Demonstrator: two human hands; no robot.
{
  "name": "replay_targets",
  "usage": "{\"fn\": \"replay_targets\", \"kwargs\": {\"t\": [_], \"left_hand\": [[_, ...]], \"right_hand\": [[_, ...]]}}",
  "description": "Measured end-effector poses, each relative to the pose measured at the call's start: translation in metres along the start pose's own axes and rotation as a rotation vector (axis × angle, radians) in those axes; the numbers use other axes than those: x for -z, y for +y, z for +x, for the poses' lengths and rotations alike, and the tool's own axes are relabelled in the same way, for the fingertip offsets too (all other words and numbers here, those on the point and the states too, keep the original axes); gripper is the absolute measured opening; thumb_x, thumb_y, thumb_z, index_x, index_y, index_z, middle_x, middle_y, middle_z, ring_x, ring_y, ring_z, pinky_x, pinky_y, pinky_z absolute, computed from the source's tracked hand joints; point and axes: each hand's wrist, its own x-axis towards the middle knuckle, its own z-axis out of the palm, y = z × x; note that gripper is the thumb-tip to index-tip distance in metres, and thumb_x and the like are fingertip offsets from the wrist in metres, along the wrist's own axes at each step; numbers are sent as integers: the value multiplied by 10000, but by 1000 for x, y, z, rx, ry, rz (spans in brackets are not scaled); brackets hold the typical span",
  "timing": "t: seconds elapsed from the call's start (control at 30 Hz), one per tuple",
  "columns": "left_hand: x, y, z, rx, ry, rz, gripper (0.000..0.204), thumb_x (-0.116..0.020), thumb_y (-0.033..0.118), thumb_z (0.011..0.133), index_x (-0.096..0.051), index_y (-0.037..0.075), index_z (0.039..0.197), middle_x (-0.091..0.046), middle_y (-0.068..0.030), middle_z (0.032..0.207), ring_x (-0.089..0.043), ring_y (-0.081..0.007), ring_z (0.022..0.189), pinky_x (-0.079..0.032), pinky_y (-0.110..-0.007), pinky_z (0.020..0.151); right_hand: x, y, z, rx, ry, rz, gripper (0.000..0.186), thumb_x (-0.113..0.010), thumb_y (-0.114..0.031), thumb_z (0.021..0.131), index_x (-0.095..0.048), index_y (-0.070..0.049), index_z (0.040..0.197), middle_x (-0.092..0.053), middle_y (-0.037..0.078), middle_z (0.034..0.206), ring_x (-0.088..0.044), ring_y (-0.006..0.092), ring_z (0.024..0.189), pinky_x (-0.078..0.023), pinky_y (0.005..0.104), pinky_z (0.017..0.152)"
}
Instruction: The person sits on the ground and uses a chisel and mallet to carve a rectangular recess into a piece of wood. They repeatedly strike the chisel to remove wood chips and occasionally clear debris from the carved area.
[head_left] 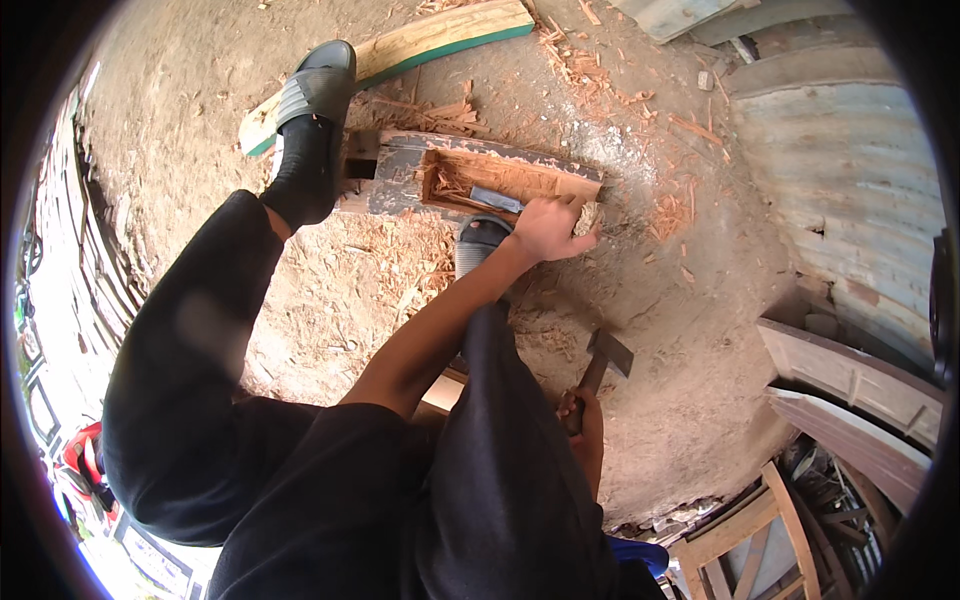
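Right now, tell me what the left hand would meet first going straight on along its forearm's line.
The left hand would probably meet the right end of the hollowed wooden block, just beyond it in the picture. Depth is unclear, so it might pass above instead.

Loose black cloth trousers [175,400] are worn, the left leg ending in a hem above a narrow strip of bare ankle. The left foot is covered by a black fabric sock [303,165] and a dark grey slide sandal [318,95] with a broad ribbed strap. On the right foot, a similar dark slide [484,233] is partly hidden. The left forearm [440,310] is left bare below black cloth.
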Motion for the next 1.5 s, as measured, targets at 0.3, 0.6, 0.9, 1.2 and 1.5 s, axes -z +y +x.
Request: {"fn": "replay_targets", "kwargs": {"t": [0.3, 0.6, 0.9, 1.2, 1.5], "left_hand": [[-7, -13, 11, -16, -148, 64, 526, -566, 508, 818, -582, -13, 885, -628, -184, 704, -634, -366, 662, -507, -445, 611], [-21, -19, 13, -4, -91, 109, 491, -562, 469, 837, -595, -6, 958, -626, -184, 800, -634, -365, 742, -516, -440, 628], [-31, -21, 1, -6, 47, 86, 546, -635, 460, 778, -569, -8, 1052, -588, -200, 958, -557, -370, 1004, -478, -453, 833], [-36, -12, 0, 270, 19, 331, 769, -581, 684, 742, -514, -19, 1046, -498, -163, 958, -484, -322, 974, -388, -415, 857], [-34, -11, 0, 274, 24, 328, 721, -548, 666, 785, -521, -26, 989, -500, -160, 969, -478, -314, 965, -338, -437, 871]], "right_hand": [[-9, -4, -9, -8, 22, -17, 100, -562, -122, 825, -490, -59, 797, -448, 21, 601, -449, 127, 503, -411, 258, 466], [8, 3, 2, 7, -57, 61, 106, -569, -128, 830, -527, -31, 840, -470, 32, 622, -459, 132, 517, -409, 258, 473], [-19, -21, -11, 7, -36, -146, 116, -573, -148, 834, -515, -49, 821, -471, 30, 614, -478, 126, 528, -419, 253, 470], [-83, -81, -25, 196, -149, -191, 168, -566, -129, 817, -503, -18, 926, -484, 25, 690, -461, 100, 543, -405, 252, 483], [-134, -133, -53, 344, -141, -220, 215, -588, -141, 791, -490, -35, 950, -458, 25, 699, -441, 97, 548, -382, 250, 476]]}}
